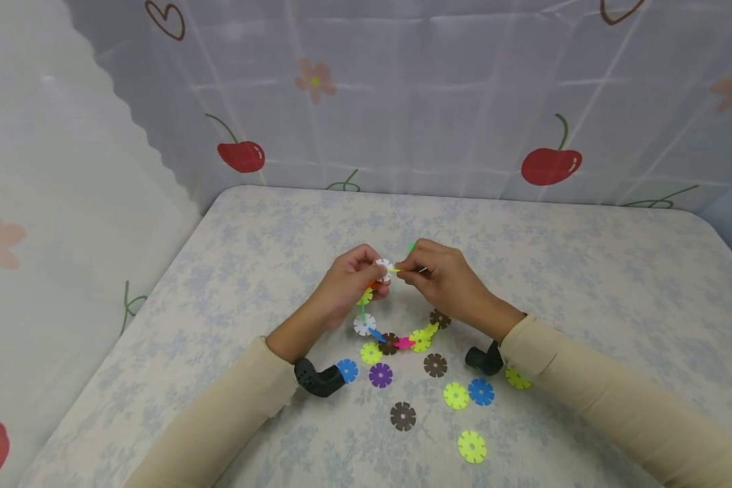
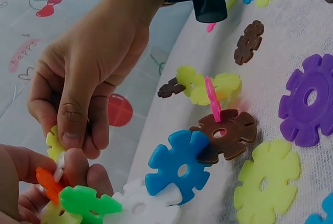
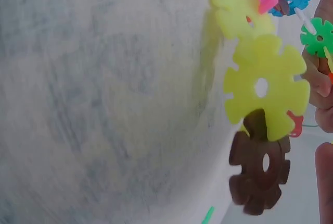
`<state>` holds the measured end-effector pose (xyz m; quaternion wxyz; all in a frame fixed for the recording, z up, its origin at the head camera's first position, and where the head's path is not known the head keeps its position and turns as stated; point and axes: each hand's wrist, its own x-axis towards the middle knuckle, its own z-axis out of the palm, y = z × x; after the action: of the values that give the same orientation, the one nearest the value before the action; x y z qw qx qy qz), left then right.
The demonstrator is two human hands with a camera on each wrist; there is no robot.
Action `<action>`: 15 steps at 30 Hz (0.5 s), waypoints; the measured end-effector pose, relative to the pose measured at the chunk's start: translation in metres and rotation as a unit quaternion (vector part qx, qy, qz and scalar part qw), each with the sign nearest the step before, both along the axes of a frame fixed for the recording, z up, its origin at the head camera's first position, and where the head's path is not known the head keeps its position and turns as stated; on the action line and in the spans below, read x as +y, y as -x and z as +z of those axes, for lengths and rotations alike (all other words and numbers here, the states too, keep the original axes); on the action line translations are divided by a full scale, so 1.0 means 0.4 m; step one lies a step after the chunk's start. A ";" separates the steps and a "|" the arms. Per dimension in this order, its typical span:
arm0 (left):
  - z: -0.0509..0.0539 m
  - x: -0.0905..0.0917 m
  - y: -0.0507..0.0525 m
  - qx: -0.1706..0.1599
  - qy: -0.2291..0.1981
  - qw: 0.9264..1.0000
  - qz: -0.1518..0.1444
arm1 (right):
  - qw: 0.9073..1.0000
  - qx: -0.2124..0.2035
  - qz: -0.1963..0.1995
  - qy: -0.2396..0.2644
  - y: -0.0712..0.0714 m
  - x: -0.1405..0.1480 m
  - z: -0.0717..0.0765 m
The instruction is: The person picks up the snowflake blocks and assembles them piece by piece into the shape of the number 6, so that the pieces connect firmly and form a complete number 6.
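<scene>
My left hand (image 1: 349, 279) pinches a white notched plastic disc (image 1: 383, 266), the upper end of a chain of interlocking discs. Opposite it, my right hand (image 1: 444, 276) holds a yellow disc (image 2: 52, 143) edge-on, its rim meeting the white one; whether the slots are joined I cannot tell. Below the left fingers hang an orange disc (image 2: 49, 185) and a green disc (image 2: 89, 204). The chain curves on through a white disc (image 1: 364, 324), a blue disc (image 2: 179, 165), a brown disc (image 2: 229, 133), a pink disc (image 2: 213, 99) and yellow ones to a brown end disc (image 3: 260, 169).
Loose discs lie on the patterned tabletop (image 1: 268, 237) nearer me: a purple one (image 1: 381, 375), a brown one (image 1: 403, 416), a blue one (image 1: 480, 392) and several yellow ones. Black wrist cameras (image 1: 320, 379) jut from both wrists. A printed curtain (image 1: 402, 102) stands behind the table.
</scene>
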<state>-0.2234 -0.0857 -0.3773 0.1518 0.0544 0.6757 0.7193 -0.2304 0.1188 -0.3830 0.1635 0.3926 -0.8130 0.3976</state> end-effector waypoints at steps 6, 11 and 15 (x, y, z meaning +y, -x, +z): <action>0.001 0.002 0.000 -0.012 -0.003 1.000 0.000 | 1.000 0.017 0.013 -0.009 0.003 -0.002 0.008; 0.007 -0.013 -0.002 -0.005 0.056 0.998 -0.036 | 0.999 0.005 0.031 -0.017 0.003 -0.001 0.024; 0.014 -0.024 -0.005 0.013 0.128 0.989 -0.073 | 0.999 -0.020 0.029 -0.033 0.003 -0.001 0.034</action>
<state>-0.2215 -0.0952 -0.3715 0.2005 0.0928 0.7583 0.6133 -0.2318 0.1184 -0.3692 0.1221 0.4133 -0.8171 0.3830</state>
